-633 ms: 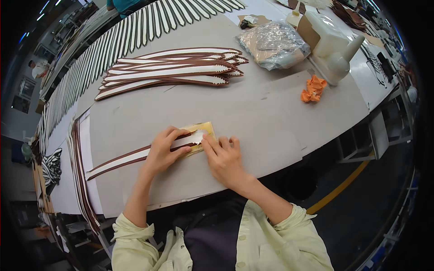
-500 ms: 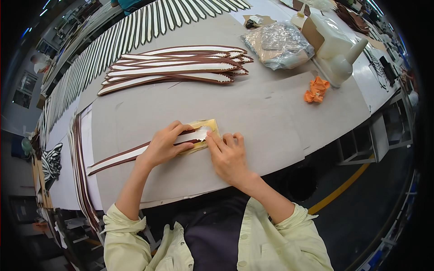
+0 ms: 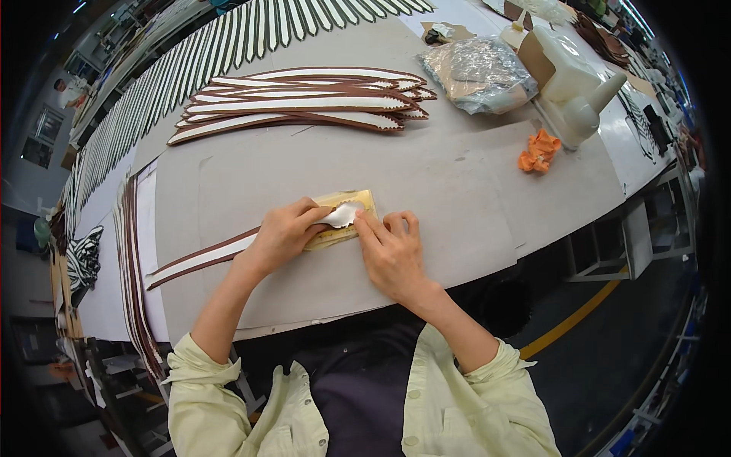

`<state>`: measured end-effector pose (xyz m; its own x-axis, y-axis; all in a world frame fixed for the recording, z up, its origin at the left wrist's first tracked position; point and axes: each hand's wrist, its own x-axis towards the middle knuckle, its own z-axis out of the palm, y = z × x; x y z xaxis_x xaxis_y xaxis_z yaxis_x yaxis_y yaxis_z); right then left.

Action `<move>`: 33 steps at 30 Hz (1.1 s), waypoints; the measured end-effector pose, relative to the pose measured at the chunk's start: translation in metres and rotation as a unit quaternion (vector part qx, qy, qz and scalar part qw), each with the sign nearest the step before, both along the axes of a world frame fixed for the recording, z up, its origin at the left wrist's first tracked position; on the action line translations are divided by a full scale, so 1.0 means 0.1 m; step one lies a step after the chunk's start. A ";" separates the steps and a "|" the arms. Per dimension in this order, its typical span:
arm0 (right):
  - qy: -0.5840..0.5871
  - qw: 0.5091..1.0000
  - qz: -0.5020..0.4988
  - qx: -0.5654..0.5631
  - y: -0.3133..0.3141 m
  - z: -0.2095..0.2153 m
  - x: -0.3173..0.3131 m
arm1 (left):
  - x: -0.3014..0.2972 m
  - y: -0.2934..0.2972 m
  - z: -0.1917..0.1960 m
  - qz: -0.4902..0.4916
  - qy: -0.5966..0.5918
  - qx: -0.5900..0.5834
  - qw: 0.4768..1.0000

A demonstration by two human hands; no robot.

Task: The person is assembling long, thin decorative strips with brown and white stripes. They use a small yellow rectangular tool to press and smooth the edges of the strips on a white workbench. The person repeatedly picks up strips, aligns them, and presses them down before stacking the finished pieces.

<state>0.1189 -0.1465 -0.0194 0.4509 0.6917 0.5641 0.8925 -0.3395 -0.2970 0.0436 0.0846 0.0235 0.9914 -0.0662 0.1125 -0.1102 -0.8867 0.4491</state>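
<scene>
A long white strip with brown edging [image 3: 205,256] lies slanted on the grey table cover, its notched end resting over a small yellowish block [image 3: 368,204]. My left hand [image 3: 288,232] is closed on the strip just short of that end, pinching the brown edges inward. At the tip, the fingers of my right hand [image 3: 392,251] are bent, with thumb and forefinger pressed on the white notched end. The strip's part under my left hand is hidden.
A pile of similar brown-edged strips [image 3: 304,103] lies farther back. Dark-edged strips [image 3: 251,34] are set out in a long row behind it. To the right are a clear plastic bag [image 3: 480,75], a whitish glue container [image 3: 560,76] and crumpled orange material [image 3: 539,151]. More strips [image 3: 133,282] hang at the left edge.
My left hand has closed round the strip and drawn its edges together, so the end now curls. My right hand stays at the tip. The view has shifted slightly.
</scene>
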 end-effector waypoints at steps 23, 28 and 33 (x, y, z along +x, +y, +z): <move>0.041 0.998 0.019 0.050 0.12 0.05 0.09 | 0.20 -0.35 -0.15 0.058 -0.183 -0.060 0.980; 0.073 0.995 0.007 0.071 0.12 0.03 0.07 | 0.30 -0.40 -0.26 0.066 -0.156 -0.105 0.980; 0.092 0.994 0.005 0.062 0.10 0.02 0.07 | 0.29 -0.40 -0.29 0.069 -0.172 -0.111 0.976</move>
<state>0.1259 -0.1365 -0.0173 0.5483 0.6264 0.5541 0.8220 -0.2814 -0.4952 0.0725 0.0449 -0.0057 0.8899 0.1297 0.4374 -0.1751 -0.7882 0.5900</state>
